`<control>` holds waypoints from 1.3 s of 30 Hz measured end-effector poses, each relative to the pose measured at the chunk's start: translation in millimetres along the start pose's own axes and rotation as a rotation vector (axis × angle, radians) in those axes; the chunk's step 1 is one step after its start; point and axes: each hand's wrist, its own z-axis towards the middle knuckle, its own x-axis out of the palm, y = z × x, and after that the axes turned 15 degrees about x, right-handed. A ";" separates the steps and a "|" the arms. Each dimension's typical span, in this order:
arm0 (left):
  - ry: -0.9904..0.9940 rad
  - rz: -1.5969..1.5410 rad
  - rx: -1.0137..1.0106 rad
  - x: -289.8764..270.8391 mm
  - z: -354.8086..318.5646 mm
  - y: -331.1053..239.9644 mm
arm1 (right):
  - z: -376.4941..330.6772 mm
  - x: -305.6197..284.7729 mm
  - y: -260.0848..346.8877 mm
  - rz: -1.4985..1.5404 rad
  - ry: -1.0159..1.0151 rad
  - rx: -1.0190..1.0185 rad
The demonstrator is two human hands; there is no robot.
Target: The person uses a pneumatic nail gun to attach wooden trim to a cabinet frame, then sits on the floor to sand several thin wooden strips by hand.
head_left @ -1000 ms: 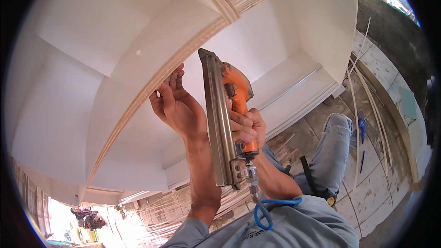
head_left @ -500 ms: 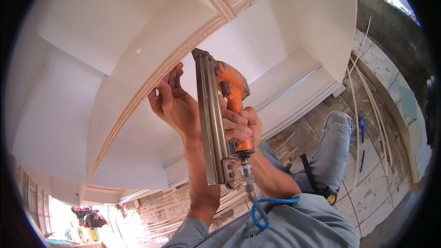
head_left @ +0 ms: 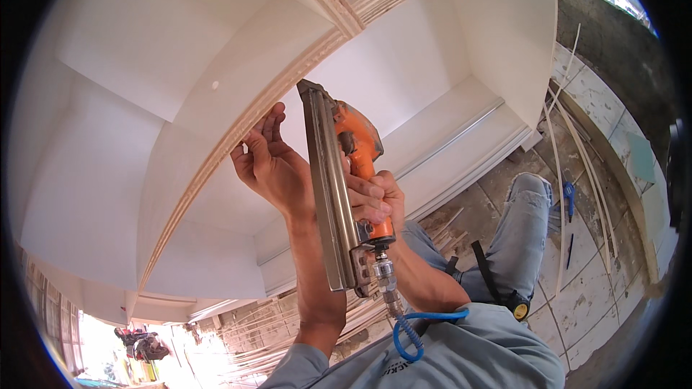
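My right hand [head_left: 376, 198] is wrapped round the handle of an orange pneumatic nail gun [head_left: 366, 142] with a long metal magazine. The nose of the tool points up and sits close to the front edge of a white cabinet panel; whether it touches cannot be made out. A pale wooden edge strip [head_left: 209, 162] runs along that curving edge. Lower along it, my left hand [head_left: 272, 173] pinches the strip and panel edge between thumb and fingers, with some fingertips hidden behind. From the handle's base hangs a metal air coupling [head_left: 386, 277] with a blue hose [head_left: 409, 353].
White cabinet compartments [head_left: 94, 144] fill the left and top. Long thin wood strips [head_left: 577, 151] lie on the tiled floor [head_left: 577, 302] at right, near a blue tool [head_left: 569, 198]. More strips [head_left: 274, 338] lie below. My bent knee [head_left: 530, 194] is at right.
The nail gun and my right hand have shifted slightly left, with the tool's nose a little nearer the panel edge. My left hand keeps its hold on the strip.
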 end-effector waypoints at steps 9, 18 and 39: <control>-0.012 0.014 0.008 1.6 -1.4 0.9 | -0.7 0.4 6.0 -0.013 -0.021 0.006; -0.037 0.017 -0.010 2.4 -2.1 0.9 | -4.7 -0.6 17.3 -0.082 -0.053 0.014; -0.021 0.029 0.008 -4.3 -0.5 1.2 | -3.4 -5.8 11.2 -0.030 -0.051 0.009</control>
